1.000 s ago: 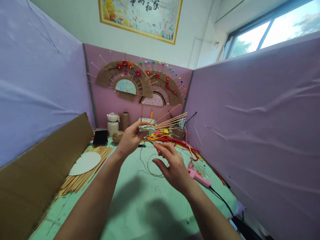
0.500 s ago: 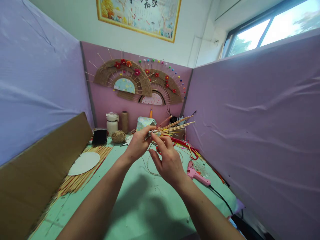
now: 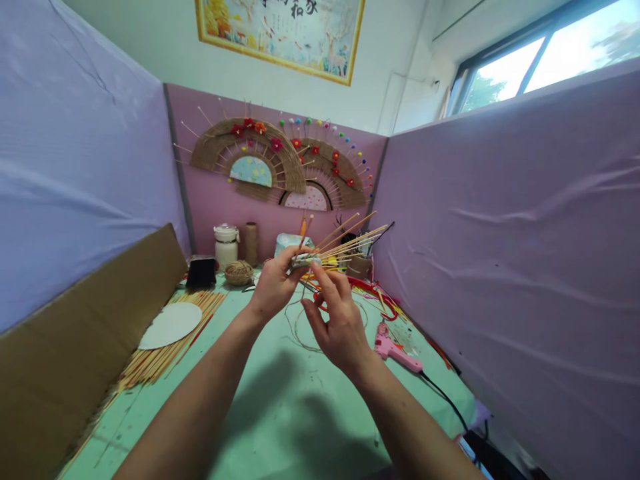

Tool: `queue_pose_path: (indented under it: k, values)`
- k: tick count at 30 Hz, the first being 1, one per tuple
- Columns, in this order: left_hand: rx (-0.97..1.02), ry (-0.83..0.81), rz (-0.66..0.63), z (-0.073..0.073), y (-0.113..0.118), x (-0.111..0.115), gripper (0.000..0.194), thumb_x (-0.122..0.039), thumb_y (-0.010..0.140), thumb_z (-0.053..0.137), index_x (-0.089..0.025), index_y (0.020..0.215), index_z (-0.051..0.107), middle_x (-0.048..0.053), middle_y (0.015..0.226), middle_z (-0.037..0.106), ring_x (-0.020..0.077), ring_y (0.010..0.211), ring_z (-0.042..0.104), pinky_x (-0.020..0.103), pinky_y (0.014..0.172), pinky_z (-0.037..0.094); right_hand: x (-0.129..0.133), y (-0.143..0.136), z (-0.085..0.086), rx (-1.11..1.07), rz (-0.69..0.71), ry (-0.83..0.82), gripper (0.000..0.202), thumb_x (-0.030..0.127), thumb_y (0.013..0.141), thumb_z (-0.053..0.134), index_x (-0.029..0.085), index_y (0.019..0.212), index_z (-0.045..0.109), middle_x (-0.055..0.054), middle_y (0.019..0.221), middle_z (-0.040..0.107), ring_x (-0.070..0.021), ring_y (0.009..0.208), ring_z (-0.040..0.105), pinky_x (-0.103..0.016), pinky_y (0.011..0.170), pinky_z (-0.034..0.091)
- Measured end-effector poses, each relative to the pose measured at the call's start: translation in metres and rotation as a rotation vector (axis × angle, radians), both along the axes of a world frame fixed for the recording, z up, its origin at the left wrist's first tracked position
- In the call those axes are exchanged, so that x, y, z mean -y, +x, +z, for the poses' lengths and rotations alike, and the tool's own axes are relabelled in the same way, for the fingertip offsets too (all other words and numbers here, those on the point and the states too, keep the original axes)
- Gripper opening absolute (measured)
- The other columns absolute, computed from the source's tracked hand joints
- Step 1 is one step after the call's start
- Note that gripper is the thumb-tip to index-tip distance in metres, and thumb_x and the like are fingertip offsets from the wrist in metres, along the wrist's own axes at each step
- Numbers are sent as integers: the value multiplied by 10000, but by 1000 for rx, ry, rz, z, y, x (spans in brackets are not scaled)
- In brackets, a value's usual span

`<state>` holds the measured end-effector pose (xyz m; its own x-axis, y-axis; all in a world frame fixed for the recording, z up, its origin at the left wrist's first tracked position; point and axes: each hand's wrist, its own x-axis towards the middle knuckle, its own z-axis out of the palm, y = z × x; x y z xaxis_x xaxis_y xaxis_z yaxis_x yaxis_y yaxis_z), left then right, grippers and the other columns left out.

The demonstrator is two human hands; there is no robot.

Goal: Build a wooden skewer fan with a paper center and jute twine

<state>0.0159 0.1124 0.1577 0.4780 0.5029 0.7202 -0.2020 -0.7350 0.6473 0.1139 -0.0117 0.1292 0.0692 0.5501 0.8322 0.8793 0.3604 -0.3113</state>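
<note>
My left hand (image 3: 274, 283) is closed around the base of a small fan of wooden sticks (image 3: 350, 245), raised above the table. At that base is a pale patterned piece (image 3: 306, 261), partly covered by my fingers. The sticks spread up and to the right, and one reddish stick (image 3: 303, 235) stands steeper than the others. Below the sticks, my right hand (image 3: 340, 320) has its thumb apart from its fingers. Its index fingertip meets the right end of the patterned piece. A loose loop of thin twine (image 3: 300, 337) lies on the table under the hands.
A pink glue gun (image 3: 397, 350) with a black cord lies at right. Left are a white oval card (image 3: 173, 325) on a pile of sticks (image 3: 150, 363), a cardboard strip (image 3: 95, 347) and a black phone (image 3: 201, 273). A twine ball (image 3: 239, 273) and white jar (image 3: 227, 247) stand behind.
The fan of sticks has tilted upward in my left hand, and the reddish stick now points nearly straight up. My right index finger has shifted slightly right along the base.
</note>
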Motion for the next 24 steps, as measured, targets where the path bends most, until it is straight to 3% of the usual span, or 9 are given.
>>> queue_pose_path:
  k: [6,12,16,20,24]
  values:
    - [19,-36,-47,-4,1,-1,308,-313,869,592,-217,1160,626,75,1139,692,208,967,663,329,893,515,-6,-2,-1,23,-8,-50,583,308,960,492,282,1502,281,-138,1289,472,-224,965,621,-398,846,560]
    - [73,-60,-82,-4,3,1,315,-314,837,644,-216,1136,624,80,1135,699,220,1014,659,343,918,508,1,-3,-2,-117,55,84,516,241,947,502,292,1443,367,-104,1242,479,-134,764,605,-328,756,555]
    - [126,-101,-80,-4,5,-2,316,-326,810,673,-205,1099,632,68,1089,718,212,983,671,347,919,511,12,2,-8,-205,84,31,315,228,945,500,230,1258,532,-91,1158,528,-124,741,585,-289,679,517]
    - [189,-123,-57,-1,4,-6,303,-329,778,705,-191,1043,652,58,1044,729,193,951,674,320,905,513,29,31,-24,-181,4,-66,166,245,948,495,200,1065,604,-72,979,612,-162,787,586,-297,697,486]
    - [248,-141,-2,3,1,-11,325,-342,750,730,-174,1020,663,74,1030,731,201,944,677,332,895,522,54,94,-45,-147,-212,-321,214,316,939,484,175,993,635,-90,934,658,-208,830,611,-340,774,483]
